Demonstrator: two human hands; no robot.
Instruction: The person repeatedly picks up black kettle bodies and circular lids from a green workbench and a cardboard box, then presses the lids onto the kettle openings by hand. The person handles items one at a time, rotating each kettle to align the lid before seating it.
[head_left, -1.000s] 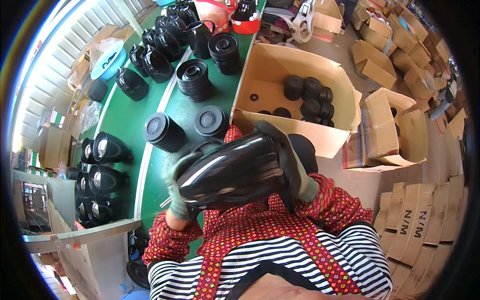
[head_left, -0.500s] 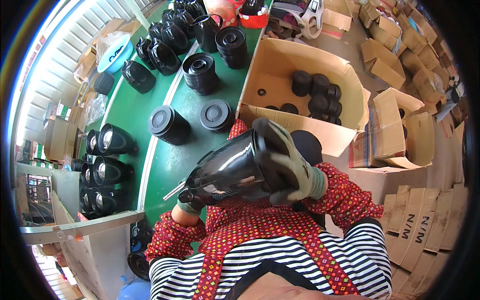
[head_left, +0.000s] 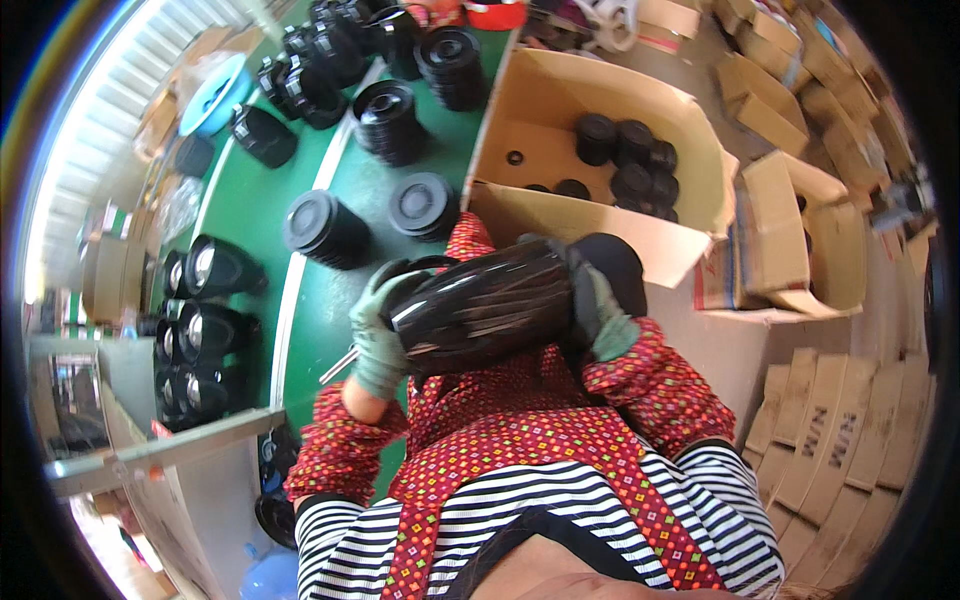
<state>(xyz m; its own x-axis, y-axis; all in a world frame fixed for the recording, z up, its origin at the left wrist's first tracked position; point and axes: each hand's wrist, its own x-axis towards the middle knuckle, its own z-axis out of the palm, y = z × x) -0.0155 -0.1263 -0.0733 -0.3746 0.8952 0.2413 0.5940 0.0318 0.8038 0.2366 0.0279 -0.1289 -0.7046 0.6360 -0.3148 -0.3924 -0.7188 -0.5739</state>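
Observation:
A glossy black jug-shaped housing (head_left: pixel 485 308) lies tilted sideways across my lap, held between my two gloved hands. My left hand (head_left: pixel 382 335), in a grey-green glove, wraps the end where the dark handle shows. At the opposite, wider end, my right hand (head_left: pixel 603 308) is closed around the rim, its fingers partly hidden. Close beside my left wrist is a thin metal rod (head_left: pixel 339 366); whether it touches the hand I cannot tell. Stacks of round black lids (head_left: pixel 423 207) and black discs (head_left: pixel 328 230) stand on the green table beyond.
On the green table (head_left: pixel 315 318), silver-lined black housings (head_left: pixel 215 335) lie at left and black jugs (head_left: pixel 325 50) stand farther back. An open cardboard box (head_left: pixel 545 130) holds black round parts. Another open carton (head_left: pixel 785 240) and flattened cardboard (head_left: pixel 825 440) are at right.
The housing has turned to lie more level, its narrow end swinging up. My left hand has come up from beneath onto that end; my right hand has shifted lower on the wide end.

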